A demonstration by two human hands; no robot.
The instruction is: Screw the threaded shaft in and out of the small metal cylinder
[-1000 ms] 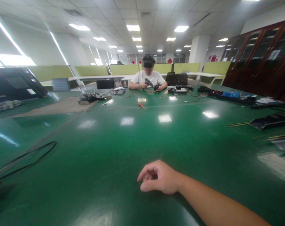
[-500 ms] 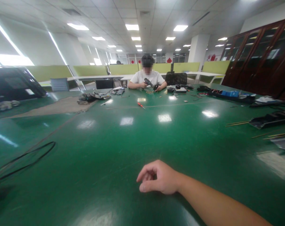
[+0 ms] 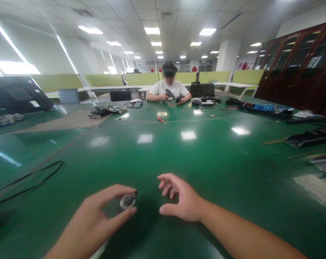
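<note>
Between thumb and index finger, my left hand (image 3: pixel 98 212) grips a small round metallic part (image 3: pixel 128 201) with a short dark stub at its upper right. It looks like a little motor or knob, but blur hides its exact kind. To the right, my right hand (image 3: pixel 180 198) faces it, fingers and thumb apart and nothing between them. A gap of green tabletop (image 3: pixel 149 162) separates the two hands. The left hand seems to be held a little above the table.
Across the table a person (image 3: pixel 168 90) holds a dark power tool (image 3: pixel 170 94). A red screwdriver (image 3: pixel 161 120) lies mid-table. At the left edge is a black cable loop (image 3: pixel 44 181). Electronic parts (image 3: pixel 106 110) sit far left; black trays (image 3: pixel 311 136) with thin rods stand at right.
My left hand has come into view from the lower left with the round metallic part. My right hand's fingers have spread wider, its forearm almost in the same place.
</note>
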